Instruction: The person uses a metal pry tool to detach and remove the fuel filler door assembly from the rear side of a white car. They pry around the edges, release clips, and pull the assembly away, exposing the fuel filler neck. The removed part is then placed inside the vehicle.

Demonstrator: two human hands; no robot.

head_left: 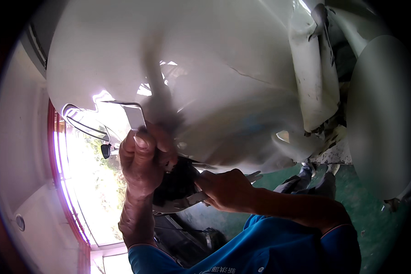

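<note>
A large pale car body panel (205, 86), glossy and dented, fills the upper middle of the head view. My left hand (144, 157) is closed against its lower left part, thumb uppermost. Just above the thumb is a pale flat patch with a dark edge (134, 117); whether I hold it or it is a reflection, I cannot tell. My right hand (228, 188) is closed at the panel's lower edge, beside a dark opening (176, 182). Its fingertips are partly hidden, so what they grip is unclear. A thin light strip (255, 176) shows just behind that hand.
At the right, a torn, bent pale body part (317, 82) has ragged edges. A crease runs across the panel. A car mirror (106, 151) is near the bright doorway (96, 182). The green floor (351, 210) and two legs (303, 182) show below.
</note>
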